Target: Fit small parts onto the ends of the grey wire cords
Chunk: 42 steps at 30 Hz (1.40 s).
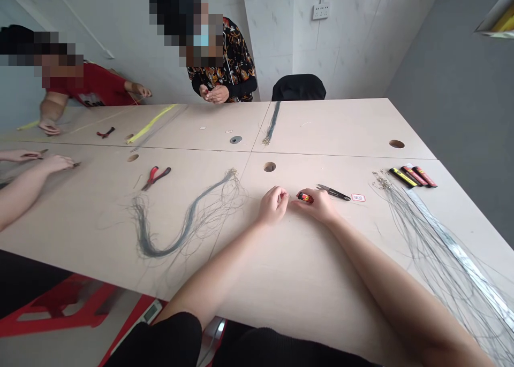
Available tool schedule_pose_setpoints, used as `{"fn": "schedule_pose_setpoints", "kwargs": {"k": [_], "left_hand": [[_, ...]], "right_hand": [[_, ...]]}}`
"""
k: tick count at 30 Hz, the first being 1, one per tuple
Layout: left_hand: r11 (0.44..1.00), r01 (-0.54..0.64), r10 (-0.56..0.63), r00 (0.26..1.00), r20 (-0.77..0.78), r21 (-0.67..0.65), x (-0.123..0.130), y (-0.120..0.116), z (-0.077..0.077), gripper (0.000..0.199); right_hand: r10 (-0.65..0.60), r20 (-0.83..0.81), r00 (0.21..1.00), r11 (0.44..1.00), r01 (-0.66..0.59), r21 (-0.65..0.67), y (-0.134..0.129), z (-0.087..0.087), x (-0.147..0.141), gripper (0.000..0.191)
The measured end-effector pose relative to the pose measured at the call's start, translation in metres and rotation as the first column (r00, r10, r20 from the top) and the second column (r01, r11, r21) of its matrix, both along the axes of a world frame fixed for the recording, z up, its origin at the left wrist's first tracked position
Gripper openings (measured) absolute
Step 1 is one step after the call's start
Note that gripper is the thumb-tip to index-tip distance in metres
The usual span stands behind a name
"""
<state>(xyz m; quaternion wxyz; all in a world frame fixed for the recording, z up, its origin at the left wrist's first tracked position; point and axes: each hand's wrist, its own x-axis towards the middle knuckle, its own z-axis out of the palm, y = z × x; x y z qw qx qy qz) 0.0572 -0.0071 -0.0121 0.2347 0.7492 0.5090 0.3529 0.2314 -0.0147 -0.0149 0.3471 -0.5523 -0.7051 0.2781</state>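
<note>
Over the middle of the table, my left hand (pixel 274 204) is closed, fingertips pinched together; whatever they hold is too small to make out. Just to its right, my right hand (pixel 317 204) is wrapped round a dark lighter (pixel 305 197) with a red and yellow label. A small gap parts the two hands. Black thread snips (pixel 335 192) lie just beyond my right hand, beside a small red-edged label (pixel 358 197). A long bundle of grey-blue threads (pixel 188 222) curves across the table on the left.
Three lighters (pixel 413 176) and another thread bundle (pixel 421 233) with a shiny strip (pixel 453 249) lie at the right. Red-handled pliers (pixel 156 178) rest at the left. Holes pierce the table (pixel 341 126). Other people work across and to the left; a chair (pixel 299 87) stands behind.
</note>
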Motion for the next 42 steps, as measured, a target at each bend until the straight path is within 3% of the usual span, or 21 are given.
{"fn": "schedule_pose_setpoints", "kwargs": {"k": [17,24,32,42], "left_hand": [[1.000,0.027,-0.028,1.000,0.012,0.008,0.001,0.000,0.000,0.017],[0.998,0.049,-0.049,0.999,0.012,0.032,0.001,-0.001,0.001,0.017],[0.998,0.063,-0.065,0.995,0.073,0.024,0.000,0.000,-0.002,0.016],[0.996,0.064,-0.070,0.992,0.101,0.060,-0.001,0.002,-0.004,0.016]], "right_hand": [[-0.038,0.008,0.999,0.999,0.037,0.023,-0.004,0.001,-0.013,0.036],[-0.033,0.014,0.999,0.999,0.033,0.020,-0.003,0.001,-0.013,0.020],[-0.032,0.007,0.999,0.999,0.032,0.011,-0.003,0.004,-0.011,0.015],[0.070,-0.061,0.996,0.997,-0.069,0.020,-0.002,0.007,-0.008,0.017]]}}
